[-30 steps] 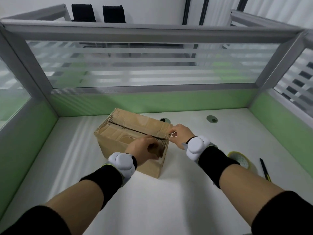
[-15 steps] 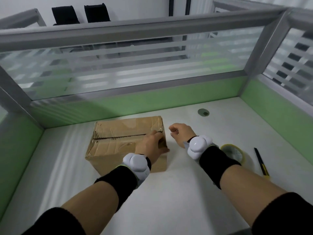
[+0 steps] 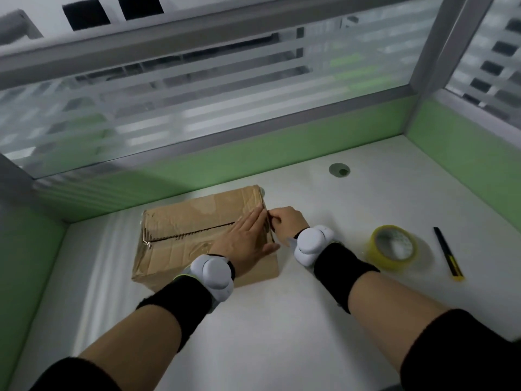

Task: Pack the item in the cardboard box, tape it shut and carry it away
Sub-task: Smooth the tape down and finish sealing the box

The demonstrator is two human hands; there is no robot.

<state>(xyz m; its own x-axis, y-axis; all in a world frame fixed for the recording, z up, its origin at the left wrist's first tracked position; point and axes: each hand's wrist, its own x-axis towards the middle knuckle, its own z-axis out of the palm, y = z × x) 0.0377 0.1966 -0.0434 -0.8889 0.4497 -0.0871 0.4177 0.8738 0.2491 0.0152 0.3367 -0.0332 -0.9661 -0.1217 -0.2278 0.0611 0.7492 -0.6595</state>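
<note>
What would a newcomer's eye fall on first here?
The closed box on the desk, with the left hand flat on its right end. The right hand, fingers curled, sits at the box's right edge. A tape roll and a knife lie to its right.

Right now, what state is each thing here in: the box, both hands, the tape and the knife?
cardboard box: flaps closed, shiny tape over the seam, standing on the desk.
left hand: flat on the box top, fingers straight, pressing.
right hand: fingers curled, pinching at the box's top right edge.
tape roll: lying on the desk, untouched.
utility knife: lying right of the roll; blade cannot be made out.
</note>
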